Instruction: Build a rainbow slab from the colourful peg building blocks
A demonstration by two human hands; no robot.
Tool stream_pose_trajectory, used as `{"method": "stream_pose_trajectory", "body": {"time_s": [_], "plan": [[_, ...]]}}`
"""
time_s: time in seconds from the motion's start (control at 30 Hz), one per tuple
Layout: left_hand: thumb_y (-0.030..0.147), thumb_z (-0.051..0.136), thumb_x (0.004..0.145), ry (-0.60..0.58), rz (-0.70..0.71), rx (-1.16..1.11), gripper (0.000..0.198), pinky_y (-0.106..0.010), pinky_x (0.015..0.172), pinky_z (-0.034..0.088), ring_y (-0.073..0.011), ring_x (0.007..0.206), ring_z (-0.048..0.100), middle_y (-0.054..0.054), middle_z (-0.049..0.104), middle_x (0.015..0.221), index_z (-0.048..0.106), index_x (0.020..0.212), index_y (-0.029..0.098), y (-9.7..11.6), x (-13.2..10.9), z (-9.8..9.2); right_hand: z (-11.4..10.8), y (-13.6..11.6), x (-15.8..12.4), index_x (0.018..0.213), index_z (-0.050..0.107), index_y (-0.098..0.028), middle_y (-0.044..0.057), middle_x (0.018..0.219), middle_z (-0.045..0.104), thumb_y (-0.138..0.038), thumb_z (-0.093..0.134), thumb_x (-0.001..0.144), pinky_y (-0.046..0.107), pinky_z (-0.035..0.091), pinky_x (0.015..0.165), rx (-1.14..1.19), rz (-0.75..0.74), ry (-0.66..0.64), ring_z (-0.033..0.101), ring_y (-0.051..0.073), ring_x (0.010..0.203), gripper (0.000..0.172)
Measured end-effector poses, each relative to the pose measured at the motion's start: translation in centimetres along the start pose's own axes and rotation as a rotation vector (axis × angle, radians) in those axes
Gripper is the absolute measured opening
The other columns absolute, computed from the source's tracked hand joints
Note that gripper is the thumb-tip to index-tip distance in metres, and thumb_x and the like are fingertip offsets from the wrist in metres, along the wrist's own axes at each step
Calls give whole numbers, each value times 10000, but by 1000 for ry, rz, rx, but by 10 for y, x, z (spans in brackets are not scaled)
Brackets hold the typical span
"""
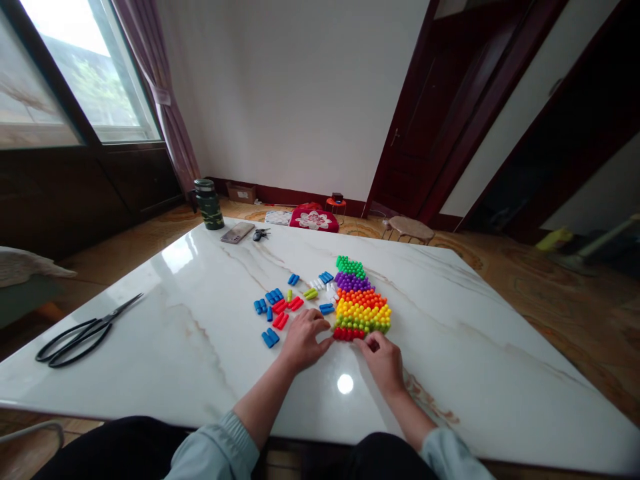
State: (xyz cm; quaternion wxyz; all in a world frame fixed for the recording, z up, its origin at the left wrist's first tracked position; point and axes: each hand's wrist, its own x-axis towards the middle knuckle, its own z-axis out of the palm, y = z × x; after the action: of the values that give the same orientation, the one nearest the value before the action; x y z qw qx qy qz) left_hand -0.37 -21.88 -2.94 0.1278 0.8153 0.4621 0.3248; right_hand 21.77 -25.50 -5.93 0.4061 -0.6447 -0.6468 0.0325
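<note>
A block of small round-topped plastic pieces (361, 308) stands on the table in colour bands: green, purple, orange, yellow and lime. Along its near edge runs a short row of red pieces (349, 334). My left hand (303, 341) is at the left end of this row, thumb and forefinger apart, with nothing visible between them. At the row's right end, my right hand (384, 363) has its fingers curled into a pinch; what they hold, if anything, is hidden. Loose blue pieces (271, 338), red pieces (281, 321), lime pieces (311, 293) and white pieces (317, 285) lie beyond and left of my left hand.
Black-handled scissors (87, 333) lie on the marble-patterned table (200, 373) at the left. Toward the far edge are a camouflage flask (209, 205), a phone (237, 233) and keys (261, 234). A stool (411, 229) stands on the floor beyond the table.
</note>
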Motion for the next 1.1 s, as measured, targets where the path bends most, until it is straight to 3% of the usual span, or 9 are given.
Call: {"method": "stream_pose_trajectory", "body": {"time_s": [0.23,0.43,0.63,0.83,0.97,1.1], "plan": [[310,619,822,-48,11,37,317,-428,977,446,-247,1132,533,-83,583,1197,636,1132,245,0,-15,4,-9,2,4,531,472,-203,-47,482,481,-406,550,818,219,323,499,-37,-128,-171,434,97,461,360],[375,540,892,-104,48,174,506,-502,1137,282,-268,1385,340,-92,391,1497,471,1380,260,3,-52,2,-28,3,7,637,571,-197,8,687,585,-318,445,881,235,399,620,-104,-473,-459,526,130,640,301],[499,457,923,-182,27,205,547,-512,1150,243,-280,1428,250,-53,300,1546,397,1433,312,2,-74,-17,-25,4,2,832,651,-188,61,840,651,-289,386,946,292,451,777,-260,-656,-436,578,171,796,306],[551,479,894,-205,27,160,590,-505,1157,229,-283,1428,250,-49,297,1547,395,1434,326,-5,-74,-21,-26,3,-5,786,631,-191,49,768,644,-281,383,962,289,459,715,-293,-704,-464,602,172,740,317],[591,507,861,-175,5,144,641,-496,1154,238,-303,1429,240,-73,261,1558,417,1426,303,-6,-73,-19,-23,-27,-18,719,592,-195,18,681,601,-286,419,960,246,430,623,-161,-682,-475,590,139,643,310],[619,457,869,-149,-34,173,705,-475,1170,200,-310,1444,185,-94,189,1575,372,1458,241,-3,-72,-17,7,-87,-7,758,597,-194,16,727,600,-230,449,932,232,449,644,77,-512,-363,585,127,665,232]]}}
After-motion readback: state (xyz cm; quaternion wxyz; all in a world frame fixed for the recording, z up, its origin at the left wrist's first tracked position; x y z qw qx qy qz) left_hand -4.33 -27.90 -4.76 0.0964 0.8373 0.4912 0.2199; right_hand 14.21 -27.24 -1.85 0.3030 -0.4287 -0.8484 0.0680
